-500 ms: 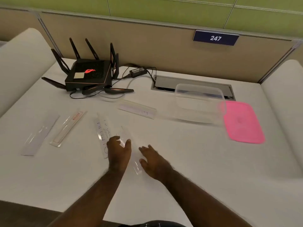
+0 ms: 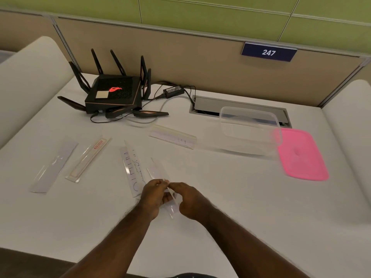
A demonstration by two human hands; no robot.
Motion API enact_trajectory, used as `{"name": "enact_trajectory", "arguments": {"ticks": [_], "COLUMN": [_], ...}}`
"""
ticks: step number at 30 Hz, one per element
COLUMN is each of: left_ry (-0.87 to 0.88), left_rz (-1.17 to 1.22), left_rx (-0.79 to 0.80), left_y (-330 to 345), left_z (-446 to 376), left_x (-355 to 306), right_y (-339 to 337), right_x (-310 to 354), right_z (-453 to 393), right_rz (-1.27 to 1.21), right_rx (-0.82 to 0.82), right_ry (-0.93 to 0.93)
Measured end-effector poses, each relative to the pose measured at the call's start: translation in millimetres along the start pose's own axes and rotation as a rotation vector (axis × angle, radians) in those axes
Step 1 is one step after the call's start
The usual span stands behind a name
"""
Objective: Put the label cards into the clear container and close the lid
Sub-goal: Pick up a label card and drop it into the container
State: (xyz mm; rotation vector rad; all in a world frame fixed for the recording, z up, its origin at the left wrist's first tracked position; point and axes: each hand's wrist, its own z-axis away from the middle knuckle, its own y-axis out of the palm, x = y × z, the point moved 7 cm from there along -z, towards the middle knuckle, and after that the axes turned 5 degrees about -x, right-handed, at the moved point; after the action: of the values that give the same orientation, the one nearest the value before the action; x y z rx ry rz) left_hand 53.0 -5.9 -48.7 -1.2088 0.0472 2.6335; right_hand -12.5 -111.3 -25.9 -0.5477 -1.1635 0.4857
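Both hands grip one clear label card (image 2: 158, 171) near the table's front middle, its far end lifted. My left hand (image 2: 153, 194) pinches it from the left, my right hand (image 2: 188, 199) from the right. Just left of it lies a printed label card (image 2: 131, 167). A red-marked label card (image 2: 88, 159) and a plain one (image 2: 54, 166) lie further left. Another card (image 2: 173, 136) rests in the middle of the table. The clear container (image 2: 249, 130) stands open at the back right, with its pink lid (image 2: 301, 155) flat beside it on the right.
A black router (image 2: 114, 93) with antennas, its cables and a power adapter (image 2: 173, 90) sit at the back left. A cable slot (image 2: 210, 104) is cut into the table behind the container. Beige partitions flank the white table (image 2: 241, 197).
My hands have come together and taken hold of the clear label card, lifting it off the table; before, they lay flat on it with fingers spread.
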Motion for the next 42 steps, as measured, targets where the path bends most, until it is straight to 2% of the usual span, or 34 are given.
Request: {"name": "enact_trajectory", "arguments": {"ticks": [5,12,16,20,26,30,36,42], "left_ry": [0.036,0.096,0.104,0.150,0.361,0.519,0.869,1.040], "left_rz": [0.040,-0.169,-0.358,-0.532,-0.747,-0.945,-1.127,-1.130], "left_rx": [0.011,0.271,0.435,0.539,0.515,0.533,0.442,0.369], "left_y": [-10,-22,-23,-18,-11,24,110,207], "left_z": [-2,-8,-11,-13,-15,-11,-13,-15], "left_x": [-27,-66,-84,-106,-156,-180,-212,-234], "right_y": [-17,-58,-84,-106,-163,-205,-285,-361], "right_x": [7,27,26,18,-2,-14,-46,-105], "right_z": [-11,-49,-65,-70,-67,-61,-46,-41], "right_rz": [0.230,0.599,0.618,0.509,0.346,0.300,0.371,0.548], "right_rx": [-0.066,-0.130,-0.099,0.008,-0.009,-0.015,-0.140,-0.336], "right_ry": [-0.139,-0.287,-0.242,-0.190,-0.090,-0.076,-0.024,0.071]}}
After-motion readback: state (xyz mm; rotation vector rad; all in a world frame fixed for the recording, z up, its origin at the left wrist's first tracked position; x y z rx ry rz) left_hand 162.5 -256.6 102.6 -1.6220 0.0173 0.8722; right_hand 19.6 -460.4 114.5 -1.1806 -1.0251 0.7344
